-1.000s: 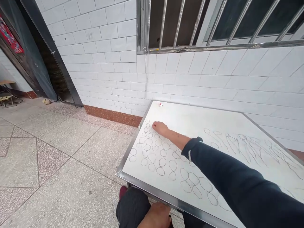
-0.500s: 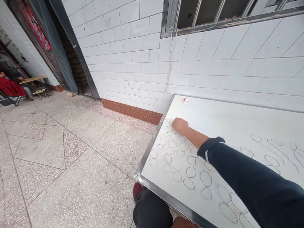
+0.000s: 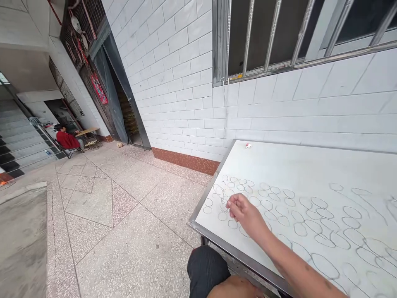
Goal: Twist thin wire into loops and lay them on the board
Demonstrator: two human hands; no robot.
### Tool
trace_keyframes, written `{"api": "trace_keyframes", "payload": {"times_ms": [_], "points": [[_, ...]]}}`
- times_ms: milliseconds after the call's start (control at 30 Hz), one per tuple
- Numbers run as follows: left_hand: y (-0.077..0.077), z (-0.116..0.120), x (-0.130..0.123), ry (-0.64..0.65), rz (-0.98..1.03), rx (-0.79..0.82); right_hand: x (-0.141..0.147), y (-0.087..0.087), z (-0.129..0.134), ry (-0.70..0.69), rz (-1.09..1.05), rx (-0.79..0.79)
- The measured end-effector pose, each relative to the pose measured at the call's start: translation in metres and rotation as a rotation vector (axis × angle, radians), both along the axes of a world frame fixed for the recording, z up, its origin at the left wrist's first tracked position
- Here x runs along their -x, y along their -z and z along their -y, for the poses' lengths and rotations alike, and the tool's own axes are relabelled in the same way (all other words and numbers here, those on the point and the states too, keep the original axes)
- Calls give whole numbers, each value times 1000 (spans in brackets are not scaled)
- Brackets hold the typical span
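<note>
My right hand [image 3: 243, 211] is over the near left part of a white tabletop [image 3: 279, 159], its fingers curled together. Whatever might be pinched in them is too small or hidden to make out. Rows of thin dark loops, many in figure-eight pairs, cover the surface around and beyond the hand. At the bottom edge, a skin-coloured part that appears to be my left hand or forearm [image 3: 235, 287] rests by my dark-clad knee; its fingers do not show. A small white and red object [image 3: 248, 146] lies at the table's far left corner.
A metal rim [image 3: 200, 211] edges the table, which stands along a white tiled wall [image 3: 182, 95] under a barred window [image 3: 273, 37]. Far left, a person in red [image 3: 66, 138] sits at a small wooden table [image 3: 88, 131]. A ball [image 3: 119, 145] lies near the doorway.
My right hand has drawn back toward me from the upper rows of loops, and its dark sleeve is out of view. The view has tilted up, showing more of the window and far room.
</note>
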State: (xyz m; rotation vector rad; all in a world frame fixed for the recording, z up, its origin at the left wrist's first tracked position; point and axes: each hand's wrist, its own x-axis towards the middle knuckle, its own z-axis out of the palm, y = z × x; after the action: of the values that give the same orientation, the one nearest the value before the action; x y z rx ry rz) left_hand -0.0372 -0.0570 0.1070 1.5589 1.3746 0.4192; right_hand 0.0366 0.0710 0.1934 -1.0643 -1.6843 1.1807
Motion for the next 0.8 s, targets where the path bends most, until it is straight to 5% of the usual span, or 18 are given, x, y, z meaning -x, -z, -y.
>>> {"api": "trace_keyframes", "payload": {"times_ms": [100, 233, 367, 500, 800], "points": [[-17, 9, 19, 94, 140, 28, -31, 2, 52, 54, -140, 30], [-50, -2, 28, -24, 330, -49, -74, -17, 93, 150, -136, -24], [-99, -9, -6, -267, 734, -274, -104, -34, 116, 182, -114, -110], [-134, 6, -47, -322, 990, -289, -123, -40, 131, 176, -149, -105], [-140, 26, -71, -420, 976, -271, -140, -47, 145, 94, -267, -49]]}}
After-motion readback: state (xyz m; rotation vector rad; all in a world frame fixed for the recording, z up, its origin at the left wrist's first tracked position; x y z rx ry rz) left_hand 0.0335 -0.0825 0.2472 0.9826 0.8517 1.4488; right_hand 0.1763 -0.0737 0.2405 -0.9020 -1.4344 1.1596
